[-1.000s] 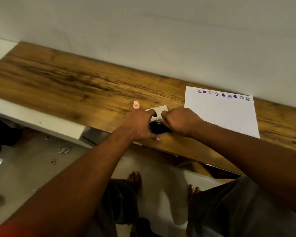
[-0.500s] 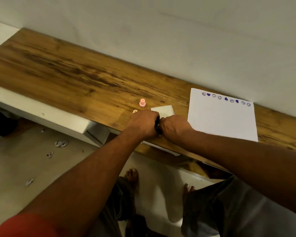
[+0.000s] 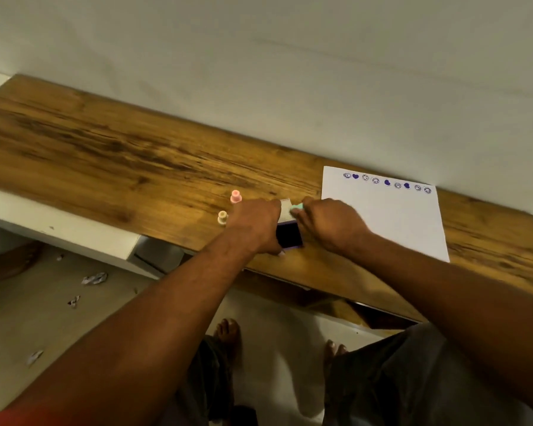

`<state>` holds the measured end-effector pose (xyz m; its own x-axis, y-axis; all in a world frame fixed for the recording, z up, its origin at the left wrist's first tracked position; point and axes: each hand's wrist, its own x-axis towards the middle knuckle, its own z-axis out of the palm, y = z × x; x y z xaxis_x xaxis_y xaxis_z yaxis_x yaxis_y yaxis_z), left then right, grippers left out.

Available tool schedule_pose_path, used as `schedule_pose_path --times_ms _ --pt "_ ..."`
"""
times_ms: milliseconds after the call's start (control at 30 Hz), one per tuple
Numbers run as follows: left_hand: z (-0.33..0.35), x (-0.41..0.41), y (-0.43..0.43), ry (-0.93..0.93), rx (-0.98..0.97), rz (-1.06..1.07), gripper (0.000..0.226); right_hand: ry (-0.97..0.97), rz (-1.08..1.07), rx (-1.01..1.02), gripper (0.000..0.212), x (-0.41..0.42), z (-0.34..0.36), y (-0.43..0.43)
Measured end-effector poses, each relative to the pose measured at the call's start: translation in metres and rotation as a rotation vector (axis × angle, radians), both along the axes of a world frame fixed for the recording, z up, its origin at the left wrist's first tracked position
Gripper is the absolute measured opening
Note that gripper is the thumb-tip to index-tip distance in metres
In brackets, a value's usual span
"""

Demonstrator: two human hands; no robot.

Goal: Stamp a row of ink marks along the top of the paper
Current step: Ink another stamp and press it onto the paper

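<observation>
The right hand (image 3: 330, 224) pinches a small mint-green stamp (image 3: 297, 207) above the dark purple ink pad (image 3: 288, 235), likely to load ink. The left hand (image 3: 254, 226) grips the pad's left side, steadying it. Just left stand a pink stamp (image 3: 235, 196) and a cream stamp (image 3: 222, 217). To the right, clear of obstruction, the white paper sheet (image 3: 391, 222) lies on the wooden shelf (image 3: 105, 158), purple marks (image 3: 387, 182) along its far edge.

Both my arms reach forward, forearms bare and converging. My left hand (image 3: 256, 224) is palm down, fingers curled, knuckles up. My right hand (image 3: 330, 224) sits just beside it, fingers bent and pinched at the tips, wrist angled in toward the left.
</observation>
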<state>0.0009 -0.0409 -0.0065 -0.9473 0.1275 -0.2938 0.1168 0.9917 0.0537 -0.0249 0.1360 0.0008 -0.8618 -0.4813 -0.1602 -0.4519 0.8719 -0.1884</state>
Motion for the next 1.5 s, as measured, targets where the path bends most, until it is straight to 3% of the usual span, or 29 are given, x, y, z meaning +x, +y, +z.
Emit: schedule_pose_path --times_ms 167,267,433,733,967,1133,1300,1500 --pt "0.003 -0.023 0.042 0.126 0.111 -0.077 0.082 0.078 -0.220 -0.124 0.058 -0.061 -0.001 0.079" --pt "-0.009 -0.036 0.073 0.172 0.149 -0.111 0.084 0.118 -0.255 -0.046 0.059 -0.092 -0.011 0.108" --pt "-0.031 -0.056 0.102 0.154 0.127 -0.133 0.098 0.136 -0.227 0.066 0.053 -0.128 -0.025 0.107" --pt "-0.049 -0.073 0.118 0.063 0.082 -0.048 0.102 0.082 -0.144 0.216 0.055 -0.157 -0.044 0.091" --pt "-0.049 -0.075 0.123 0.047 0.095 -0.023 0.101 0.379 -0.087 0.163 0.049 -0.165 -0.010 0.082" --pt "-0.049 -0.075 0.121 0.069 0.115 -0.042 0.102 0.161 -0.164 0.358 0.045 -0.141 -0.041 0.068" --pt "-0.044 -0.074 0.121 0.012 0.119 -0.030 0.103 0.110 -0.163 0.409 0.046 -0.146 -0.029 0.066" --pt "-0.044 -0.075 0.122 0.049 0.114 -0.020 0.102 0.089 -0.214 0.269 0.045 -0.145 -0.028 0.071"
